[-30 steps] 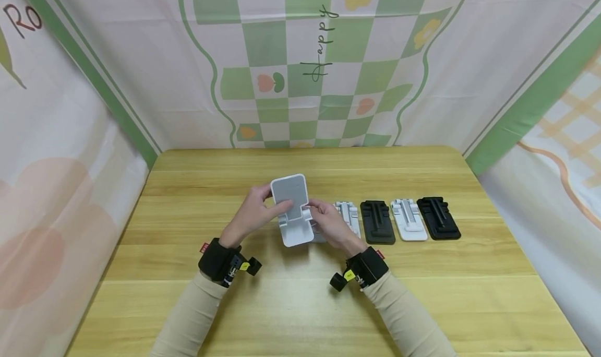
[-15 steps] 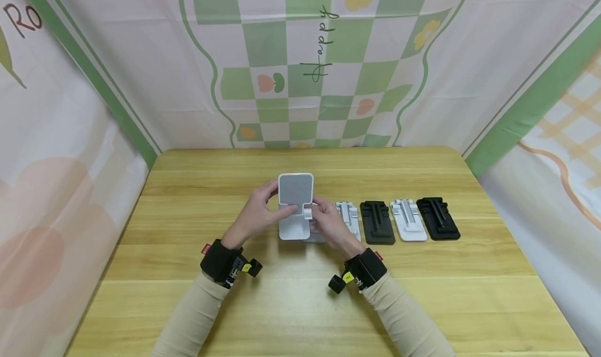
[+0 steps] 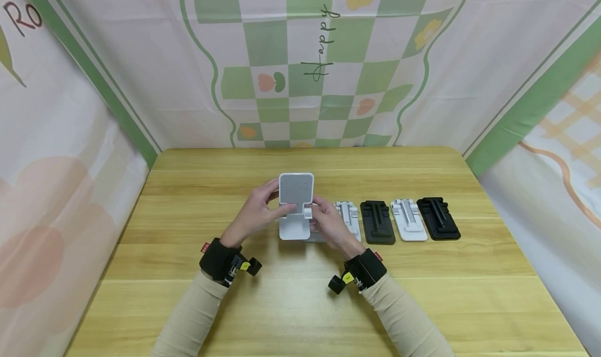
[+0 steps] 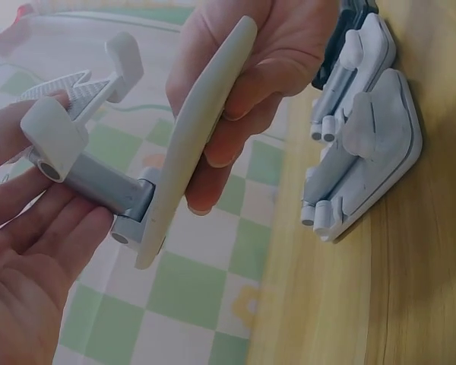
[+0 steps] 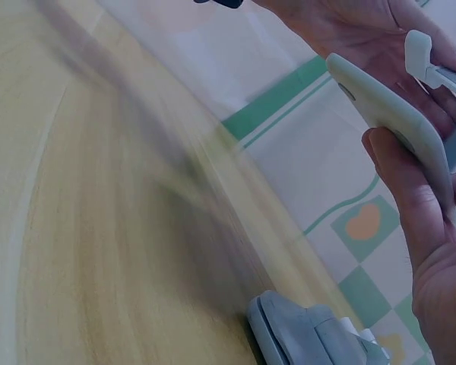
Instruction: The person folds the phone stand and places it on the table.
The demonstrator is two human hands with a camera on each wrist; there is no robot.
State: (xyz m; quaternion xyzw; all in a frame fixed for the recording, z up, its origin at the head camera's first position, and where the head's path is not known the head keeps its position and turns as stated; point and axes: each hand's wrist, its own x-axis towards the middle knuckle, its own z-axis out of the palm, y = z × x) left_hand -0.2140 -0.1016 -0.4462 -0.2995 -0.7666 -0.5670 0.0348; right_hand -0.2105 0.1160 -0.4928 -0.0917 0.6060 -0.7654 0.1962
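Observation:
An unfolded white phone stand (image 3: 295, 226) with a grey pad is held up over the table between both hands. My left hand (image 3: 257, 211) holds its padded upper plate, thumb on the front and fingers behind. In the left wrist view, those fingers lie along the stand's grey arm (image 4: 102, 184). My right hand (image 3: 328, 224) grips the stand's base plate (image 4: 194, 144), fingers on one face; the right wrist view shows the thumb side partly cut off. Below, a folded stand (image 3: 315, 238) lies mostly hidden behind the held one and the right hand.
Rightward along the wooden table (image 3: 300, 305) runs a row of folded phone stands: a white one (image 3: 348, 220) partly behind the right hand, a black one (image 3: 377, 222), another white one (image 3: 409, 220) and another black one (image 3: 439, 218). A patterned cloth (image 3: 263, 44) hangs behind the table.
One second ago the stand leaned to the left; it has since turned straight and shifted slightly right. Over the last half second hands and stand have hardly moved.

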